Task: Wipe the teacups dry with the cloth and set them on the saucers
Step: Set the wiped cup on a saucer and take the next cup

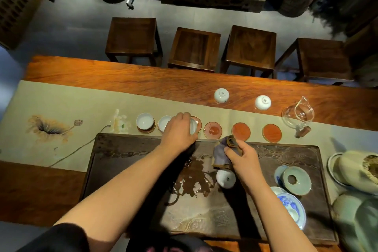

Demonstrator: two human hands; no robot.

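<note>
The left hand (180, 129) reached over the far edge of the tea tray (122, 170), its fingers (185, 116) curled down round a white teacup (194, 127) resting on, or just above, the third saucer (198, 121) from the left; contact could not be made out. Left of it two cups (144, 121) already sat upright on their saucers. To its right, in the same row along the bench (122, 80), lay three bare red saucers (213, 130), the nearest just beside the held cup.

The right hand (241, 156) hung nearer, over the tray, its fingers (233, 149) clenched on the bunched cloth (222, 153). Just below that hand, on the near side, an upturned cup (226, 179) stood on the wet tray, close to the right hand and well apart from the left. Two more upturned cups (221, 95) waited on the far wood, beyond the saucers.

By my judgement the next cup to dry lay nearest the cloth hand, and its saucer stood far and slightly left of it.
</note>
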